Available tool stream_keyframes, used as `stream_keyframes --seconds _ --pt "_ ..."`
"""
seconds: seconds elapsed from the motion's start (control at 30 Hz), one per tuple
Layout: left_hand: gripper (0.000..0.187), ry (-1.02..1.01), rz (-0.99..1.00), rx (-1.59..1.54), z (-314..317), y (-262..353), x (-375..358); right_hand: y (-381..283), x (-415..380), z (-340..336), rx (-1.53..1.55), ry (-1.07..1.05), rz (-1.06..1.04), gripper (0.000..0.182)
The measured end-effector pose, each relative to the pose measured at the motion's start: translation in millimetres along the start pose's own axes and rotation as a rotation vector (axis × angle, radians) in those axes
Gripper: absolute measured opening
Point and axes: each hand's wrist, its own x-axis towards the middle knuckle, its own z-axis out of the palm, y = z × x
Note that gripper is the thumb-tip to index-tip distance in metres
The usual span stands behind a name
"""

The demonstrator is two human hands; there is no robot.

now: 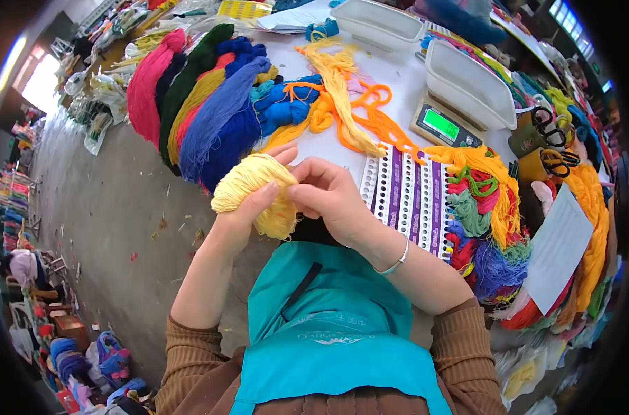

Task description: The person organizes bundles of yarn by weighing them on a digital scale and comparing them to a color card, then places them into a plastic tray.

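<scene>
A bundle of pale yellow yarn [248, 185] is held in front of my body, above the teal apron. My left hand [255, 200] is wrapped round it, with the thumb across its front. At the bundle's right side, my right hand [325, 197] has thumb and index finger pinched together against the yarn; whether a strand lies between them is too small to tell. Just beyond my hands, orange yarn [380, 124] and a light yellow skein [336, 90] lie on the white table [390, 69]. White cards with holes and purple strips [414, 197] lie right of my right hand.
Thick colored skeins [221, 138] hang over the table's left edge. Two clear trays [466, 79] and a scale with a green display [440, 124] stand at the back right. Scissors [558, 162] in holders, a paper sheet [560, 242] and heaped yarn lie at the right.
</scene>
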Motion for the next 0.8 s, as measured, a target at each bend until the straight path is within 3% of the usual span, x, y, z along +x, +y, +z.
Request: stream_keyframes --seconds 0.03,0.17,0.23,0.27,0.37,0.43,0.57,0.67,0.73,0.77,0.8 --pt "0.064 0.12 -0.011 0.122 -0.7 2.8 -5.6 1.3 -1.5 0.6 -0.004 -0.004 0.002 0.013" --pt "0.048 0.11 -0.051 0.016 0.3 3.4 -18.0 7.3 -3.7 12.9 0.004 0.044 -0.056 0.011" --pt "0.05 0.16 -0.055 -0.074 -0.2 0.7 -18.5 18.9 1.9 13.6 -0.191 0.096 -0.28 0.012" --pt "0.05 0.16 -0.051 -0.078 -0.7 0.2 -18.9 20.6 2.1 12.5 -0.197 0.095 -0.279 0.012" --pt "0.048 0.169 -0.055 -0.127 -2.1 -1.3 -21.1 14.2 -0.4 13.8 -0.2 0.077 -0.233 0.01" --pt "0.041 0.149 -0.053 -0.276 -3.8 -1.5 -21.8 4.4 -4.0 15.2 0.1 0.072 0.048 0.01" --pt "0.044 0.134 -0.073 -0.403 -25.9 -15.5 -28.2 -7.2 0.6 14.7 0.265 -0.02 0.141 0.012" --pt "0.042 0.079 -0.071 -0.503 -30.6 -12.3 -29.7 -7.7 6.5 17.7 0.065 -0.028 0.18 0.021" --pt "0.025 0.022 -0.078 -0.498 -34.2 -10.4 -30.7 -22.7 5.4 32.8 -0.341 -0.054 0.148 0.025" --pt "0.025 0.022 -0.078 -0.5 -34.4 -9.3 -32.4 -13.3 10.0 25.7 -0.531 -0.094 0.043 0.019" --pt "0.023 0.111 -0.152 -0.304 -32.1 -5.7 -34.2 -15.5 11.8 26.7 -0.533 -0.092 0.044 0.019"
